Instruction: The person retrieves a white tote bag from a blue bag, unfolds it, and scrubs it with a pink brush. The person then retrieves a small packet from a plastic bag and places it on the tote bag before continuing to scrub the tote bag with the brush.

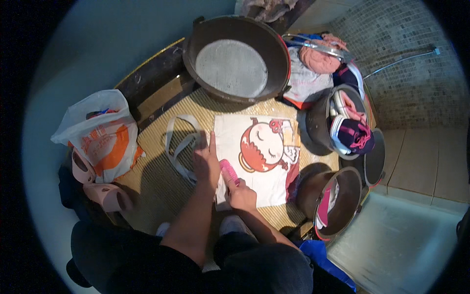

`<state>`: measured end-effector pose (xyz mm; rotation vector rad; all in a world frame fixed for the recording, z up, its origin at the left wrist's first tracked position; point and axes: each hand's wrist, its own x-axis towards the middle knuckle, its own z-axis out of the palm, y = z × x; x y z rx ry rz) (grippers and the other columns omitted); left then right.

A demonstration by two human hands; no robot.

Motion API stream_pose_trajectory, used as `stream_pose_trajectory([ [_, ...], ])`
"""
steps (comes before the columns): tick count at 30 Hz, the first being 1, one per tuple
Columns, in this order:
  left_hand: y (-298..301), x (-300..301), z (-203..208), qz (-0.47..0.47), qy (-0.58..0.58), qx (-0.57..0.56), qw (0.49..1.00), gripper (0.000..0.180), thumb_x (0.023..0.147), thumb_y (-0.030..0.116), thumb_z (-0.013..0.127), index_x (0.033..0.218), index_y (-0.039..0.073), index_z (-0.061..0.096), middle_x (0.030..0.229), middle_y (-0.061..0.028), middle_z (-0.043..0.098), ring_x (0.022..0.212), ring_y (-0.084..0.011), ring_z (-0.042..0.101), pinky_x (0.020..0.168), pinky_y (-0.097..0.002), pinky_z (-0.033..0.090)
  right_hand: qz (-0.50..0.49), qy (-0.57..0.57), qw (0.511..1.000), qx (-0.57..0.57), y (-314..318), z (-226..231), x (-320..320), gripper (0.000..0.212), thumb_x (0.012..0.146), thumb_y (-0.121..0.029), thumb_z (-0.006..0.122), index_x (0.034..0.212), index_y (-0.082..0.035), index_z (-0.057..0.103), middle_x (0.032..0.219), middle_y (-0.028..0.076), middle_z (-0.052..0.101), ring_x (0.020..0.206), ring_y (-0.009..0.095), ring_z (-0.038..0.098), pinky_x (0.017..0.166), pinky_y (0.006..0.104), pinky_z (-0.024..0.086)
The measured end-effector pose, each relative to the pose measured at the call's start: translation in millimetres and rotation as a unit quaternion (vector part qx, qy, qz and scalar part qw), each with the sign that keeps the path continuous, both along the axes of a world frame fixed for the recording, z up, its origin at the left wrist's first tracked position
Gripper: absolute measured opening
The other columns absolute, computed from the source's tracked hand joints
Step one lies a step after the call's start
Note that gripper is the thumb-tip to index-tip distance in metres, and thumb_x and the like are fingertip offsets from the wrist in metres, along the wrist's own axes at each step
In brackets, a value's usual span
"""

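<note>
A white cloth tote bag with a printed red-haired cartoon figure lies flat on a ribbed yellowish mat. Its pale strap loops out to the left over the mat. My left hand presses on the bag's left edge, fingers stretched out and pointing away from me. Just right of it, my right hand grips a pink scrubbing brush against the bag's left part. The brush's underside is hidden.
A big dark basin stands beyond the bag. Right are a bucket holding shoes, another bucket with something pink inside, and piled cloths with a shower head. Left sit a plastic bag and pink clogs.
</note>
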<state>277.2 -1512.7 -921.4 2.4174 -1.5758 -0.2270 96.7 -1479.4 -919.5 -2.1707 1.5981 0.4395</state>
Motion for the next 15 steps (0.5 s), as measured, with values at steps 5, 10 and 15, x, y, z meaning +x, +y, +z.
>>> stream_pose_trajectory([
  [5,8.9,12.6,7.7,0.019,0.009,-0.003,1.000,0.056,0.085,0.002,0.043,0.140,0.012,0.040,0.145,-0.0151,0.034,0.107,-0.0319,0.052,0.095,-0.0396,0.040,-0.270,-0.030,0.955,-0.118,-60.5,33.8,-71.7,0.058,0.083,-0.014,0.048,0.139,-0.023,0.037,0.079,0.018,0.064,0.067,0.034,0.064,0.055,0.0453,0.051],
  [10,-0.9,-1.2,1.2,0.035,0.058,0.037,0.997,0.058,0.084,0.001,0.046,0.140,0.010,0.038,0.145,-0.0157,0.034,0.108,-0.0315,0.051,0.095,-0.0400,0.039,-0.071,-0.016,0.995,-0.066,-14.0,20.6,-2.6,0.050,0.081,-0.017,0.051,0.131,-0.020,0.045,0.091,0.019,0.062,0.072,0.035,0.063,0.061,0.0497,0.049],
  [15,11.0,13.7,6.1,0.014,-0.008,0.015,1.000,0.053,0.088,0.000,0.043,0.140,0.010,0.038,0.144,-0.0157,0.036,0.110,-0.0303,0.053,0.096,-0.0357,0.041,-0.167,-0.002,0.979,-0.113,-76.8,-7.2,-54.5,0.034,0.081,-0.021,0.053,0.115,-0.016,0.056,0.082,0.016,0.065,0.062,0.033,0.063,0.057,0.0481,0.049],
])
